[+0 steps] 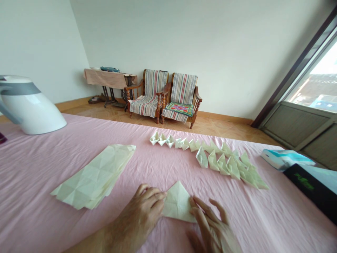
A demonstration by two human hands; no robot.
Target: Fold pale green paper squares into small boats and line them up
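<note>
- Folding looks partway on the pointed paper piece, flat on the pink cloth between both hands.
- Left hand: fingers bent together on its left edge, can't tell if they're pinching. Right hand: loosely open, fingertips touching the right edge.
- Done, I'd guess: the pointy folded shapes in uneven rows.
- Probably still to do: the creased sheets.
- Right thumb's blurry; overlapping shapes defeat counting.

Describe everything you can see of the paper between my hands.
The paper is pale greenish-cream, creased, and comes to a point at its far end. It lies on the pink cloth, your left hand touching its left edge and right hand its right. Its layers can't be counted.
</note>
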